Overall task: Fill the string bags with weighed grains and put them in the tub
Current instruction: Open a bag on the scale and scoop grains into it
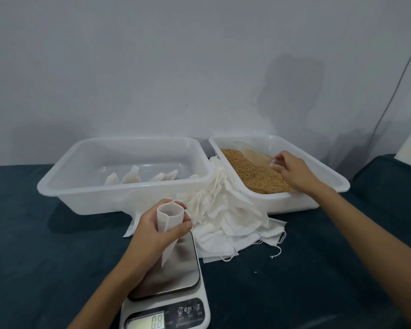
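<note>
Presently, the work is sitting at an early stage: a few filled bags (131,176) are lying in the tub (125,172) at centre left, while a large pile of empty bags (226,217) is waiting at centre. The left hand (157,231) is grasping an open string bag (169,216) over the scale (166,281); the right hand (292,170) is gripping a clear cup (277,162), hard to make out, in the grains (252,172) at centre right. The scale's display is partly cut off.

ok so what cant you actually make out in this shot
Head view only:
- Scale: unit beside the reading too small; left edge hidden by the left forearm.
- Clear scoop in the right hand: blurred, contents unclear.
- Open bag in the left hand: inside not visible.
- Filled bags: veiled by the tub wall.
</note>
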### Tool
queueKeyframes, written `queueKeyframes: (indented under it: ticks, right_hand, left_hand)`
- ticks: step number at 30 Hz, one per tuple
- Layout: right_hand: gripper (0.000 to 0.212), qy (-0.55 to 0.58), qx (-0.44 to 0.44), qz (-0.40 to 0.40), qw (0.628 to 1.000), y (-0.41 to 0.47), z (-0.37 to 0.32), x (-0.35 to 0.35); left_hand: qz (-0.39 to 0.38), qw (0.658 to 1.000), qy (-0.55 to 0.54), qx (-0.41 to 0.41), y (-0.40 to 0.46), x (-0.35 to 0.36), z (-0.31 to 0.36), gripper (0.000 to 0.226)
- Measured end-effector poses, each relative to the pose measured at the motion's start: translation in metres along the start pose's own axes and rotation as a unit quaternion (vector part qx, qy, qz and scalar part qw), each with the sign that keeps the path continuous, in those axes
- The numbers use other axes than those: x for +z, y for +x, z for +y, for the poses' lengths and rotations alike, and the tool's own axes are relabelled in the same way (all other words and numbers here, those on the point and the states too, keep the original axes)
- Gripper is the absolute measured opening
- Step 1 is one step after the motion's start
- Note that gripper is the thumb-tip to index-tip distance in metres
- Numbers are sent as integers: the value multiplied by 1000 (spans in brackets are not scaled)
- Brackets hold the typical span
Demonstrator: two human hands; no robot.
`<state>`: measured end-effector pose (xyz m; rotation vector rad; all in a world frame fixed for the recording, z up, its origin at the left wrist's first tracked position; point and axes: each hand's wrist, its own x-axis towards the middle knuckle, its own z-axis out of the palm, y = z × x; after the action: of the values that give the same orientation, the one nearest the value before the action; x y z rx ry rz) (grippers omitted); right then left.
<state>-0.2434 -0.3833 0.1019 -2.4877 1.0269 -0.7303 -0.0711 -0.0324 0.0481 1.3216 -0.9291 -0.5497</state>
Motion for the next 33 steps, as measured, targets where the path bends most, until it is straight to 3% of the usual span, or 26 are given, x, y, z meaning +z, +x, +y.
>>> queueKeyframes:
  ticks: [8, 14, 33]
  right_hand:
    - [18, 69, -147, -46, 986, -66, -83, -12]
    - [20, -14, -251, -74, 965, -100, -117, -15]
    - [29, -189, -326, -8, 926, -91, -126, -18]
  left_hand:
    - [-5, 1000, 16, -11, -1, 2, 2, 28]
    - [-30, 999, 6, -23, -2, -3, 5, 30]
    - [-21, 999, -11, -33, -3, 1, 4, 37]
